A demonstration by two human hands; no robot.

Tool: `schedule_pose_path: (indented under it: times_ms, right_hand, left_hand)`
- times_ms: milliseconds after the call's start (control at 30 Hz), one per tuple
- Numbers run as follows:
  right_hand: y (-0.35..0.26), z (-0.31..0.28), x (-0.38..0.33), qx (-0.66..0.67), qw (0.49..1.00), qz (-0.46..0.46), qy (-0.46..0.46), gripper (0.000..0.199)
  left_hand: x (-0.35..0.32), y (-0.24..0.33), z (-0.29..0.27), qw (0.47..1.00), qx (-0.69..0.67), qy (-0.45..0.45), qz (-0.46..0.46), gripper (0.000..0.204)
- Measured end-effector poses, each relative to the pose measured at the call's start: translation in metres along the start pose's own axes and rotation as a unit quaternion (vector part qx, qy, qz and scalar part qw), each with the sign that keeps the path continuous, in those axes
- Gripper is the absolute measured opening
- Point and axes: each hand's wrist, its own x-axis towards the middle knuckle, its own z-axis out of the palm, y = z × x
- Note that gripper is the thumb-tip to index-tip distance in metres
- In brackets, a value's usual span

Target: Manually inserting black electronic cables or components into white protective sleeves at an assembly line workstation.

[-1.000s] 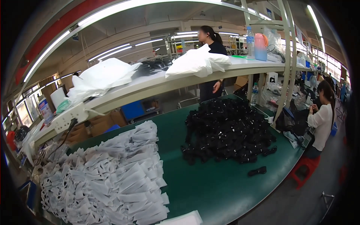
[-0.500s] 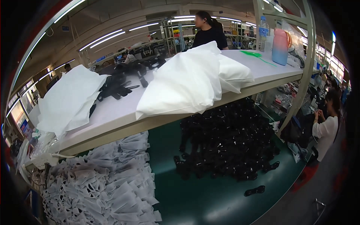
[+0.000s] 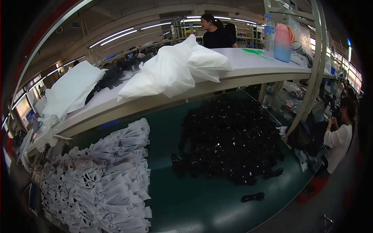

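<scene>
Neither of my hands is in view. A large heap of small black pieces (image 3: 229, 143) lies on the green table (image 3: 202, 206) at centre right. One black piece (image 3: 252, 197) lies apart near the table's front edge. On the left spreads a wide pile of grey-white folded pieces (image 3: 101, 178).
A white shelf (image 3: 241, 66) spans above the table, bearing white bags (image 3: 175, 70), another white bag (image 3: 72, 87) and a pink-blue bottle (image 3: 283, 42). A metal post (image 3: 311, 89) stands at right. One person (image 3: 213, 33) stands behind the shelf; another (image 3: 338, 136) sits at right.
The view has shifted: the shelf and its white bags now sit lower and nearer the frame's middle, and the black heap appears larger and more central.
</scene>
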Motion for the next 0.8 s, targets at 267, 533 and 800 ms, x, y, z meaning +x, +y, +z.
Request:
schedule_pose_path:
  times_ms: [267, 533, 800]
  right_hand:
    - [0.125, -0.072, 0.043, -0.033, 0.999, -0.003, -0.002, 0.027]
    - [0.033, -0.128, 0.023, 0.270, 0.856, -0.380, 0.225, 0.010]
    - [-0.151, -0.081, -0.088, 0.041, 0.800, -0.579, 0.155, 0.023]
  left_hand:
    - [0.009, -0.030, 0.036, 0.998, -0.013, 0.034, 0.059, 0.029]
    - [0.036, 0.039, 0.027, 0.951, 0.297, -0.022, -0.082, 0.042]
    - [0.016, 0.064, 0.003, 0.906, 0.410, -0.099, -0.041, 0.042]
